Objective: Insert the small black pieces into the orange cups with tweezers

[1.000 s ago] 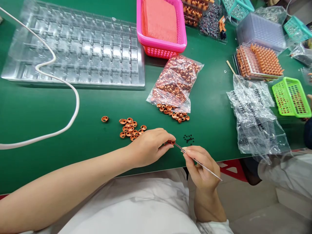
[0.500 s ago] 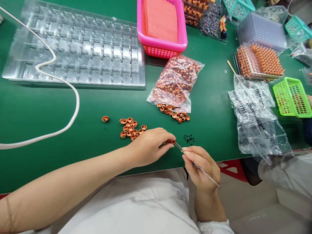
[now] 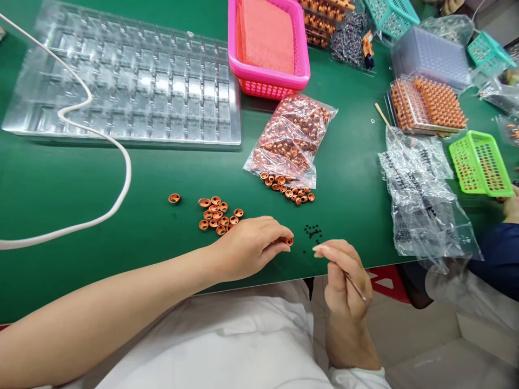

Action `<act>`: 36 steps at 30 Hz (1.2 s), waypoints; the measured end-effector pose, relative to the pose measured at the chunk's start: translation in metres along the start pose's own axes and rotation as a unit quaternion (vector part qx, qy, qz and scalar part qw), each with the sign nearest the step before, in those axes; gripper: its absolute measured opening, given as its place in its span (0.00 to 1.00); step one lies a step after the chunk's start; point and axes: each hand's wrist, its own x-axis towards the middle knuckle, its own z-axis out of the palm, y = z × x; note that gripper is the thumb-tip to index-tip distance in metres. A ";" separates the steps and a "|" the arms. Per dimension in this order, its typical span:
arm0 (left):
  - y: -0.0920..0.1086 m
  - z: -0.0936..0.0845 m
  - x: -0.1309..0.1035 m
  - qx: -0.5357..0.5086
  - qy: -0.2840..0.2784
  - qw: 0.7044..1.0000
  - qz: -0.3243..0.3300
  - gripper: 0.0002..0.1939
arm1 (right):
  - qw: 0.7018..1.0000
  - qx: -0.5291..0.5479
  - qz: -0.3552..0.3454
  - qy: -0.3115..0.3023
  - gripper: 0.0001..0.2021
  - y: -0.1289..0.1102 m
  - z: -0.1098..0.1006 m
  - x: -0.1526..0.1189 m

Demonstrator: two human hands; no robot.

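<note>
Between the thumb and fingers of my left hand [image 3: 251,247] is a small copper-coloured ring-like part [image 3: 288,241], mostly covered by the fingertips. My right hand [image 3: 344,270] is closed around thin metal tweezers [image 3: 355,286]; their back end sticks out below the hand, and the tips are hidden by the fingers. Just beyond the right fingertips lie several tiny black pieces [image 3: 312,232] on the green table [image 3: 154,270]. Beside my left wrist is a loose group of copper-coloured cup-like parts [image 3: 217,215], with a single one [image 3: 174,198] off to the left.
A clear bag of copper parts [image 3: 290,140] lies ahead, some spilling out. Behind it stands a pink basket [image 3: 270,81]. Clear plastic trays [image 3: 125,81] and a white cable [image 3: 121,151] are at left. Plastic bags [image 3: 430,200], a green basket [image 3: 480,162] and another person's hand [image 3: 512,208] are at right.
My right hand has drawn back to the right, taking the tweezers away from the copper part. My left hand still holds that part, slightly lower. Another person's hand and dark sleeve show more at right.
</note>
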 end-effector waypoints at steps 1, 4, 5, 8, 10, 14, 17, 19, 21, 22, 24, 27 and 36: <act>0.001 0.000 0.000 0.000 -0.006 1.000 0.004 0.04 | 1.000 -0.006 -0.013 -0.017 0.19 0.002 0.000 0.001; 0.003 0.000 -0.002 -0.002 -0.023 1.000 0.014 0.06 | 0.994 -0.033 -0.082 -0.070 0.22 0.006 0.001 0.007; 0.003 0.000 -0.002 -0.003 -0.027 0.999 0.019 0.06 | 0.990 -0.047 -0.101 -0.087 0.22 0.008 0.002 0.010; 0.005 0.001 -0.004 -0.001 -0.027 0.999 0.039 0.07 | 0.978 -0.078 -0.154 -0.119 0.21 0.011 0.003 0.014; 0.006 0.002 -0.004 0.003 -0.025 0.998 0.052 0.08 | 0.969 -0.094 -0.183 -0.137 0.20 0.013 0.002 0.014; 0.008 0.003 -0.005 0.007 -0.028 0.998 0.064 0.10 | 0.951 -0.114 -0.243 -0.151 0.16 0.017 0.000 0.011; 0.010 0.003 -0.005 0.010 -0.032 0.998 0.060 0.12 | 0.943 -0.108 -0.280 -0.142 0.13 0.016 -0.001 0.012; 0.011 0.004 -0.006 0.009 -0.035 0.998 0.059 0.12 | 0.942 -0.105 -0.287 -0.138 0.13 0.014 -0.001 0.014; 0.012 0.005 -0.006 0.006 -0.032 0.998 0.063 0.12 | 0.943 -0.104 -0.282 -0.142 0.13 0.012 -0.001 0.016; 0.012 0.006 -0.006 0.003 -0.029 0.997 0.065 0.12 | 0.943 -0.103 -0.279 -0.147 0.13 0.012 -0.001 0.017; 0.012 0.007 -0.007 -0.006 -0.022 0.998 0.066 0.11 | 0.942 -0.098 -0.280 -0.154 0.13 0.011 -0.001 0.018; 0.013 0.007 -0.007 -0.017 -0.016 0.998 0.062 0.11 | 0.940 -0.092 -0.290 -0.156 0.14 0.011 -0.002 0.018; 0.013 0.007 -0.006 -0.038 -0.006 0.996 0.076 0.10 | 0.933 -0.083 -0.308 -0.166 0.14 0.017 -0.001 0.015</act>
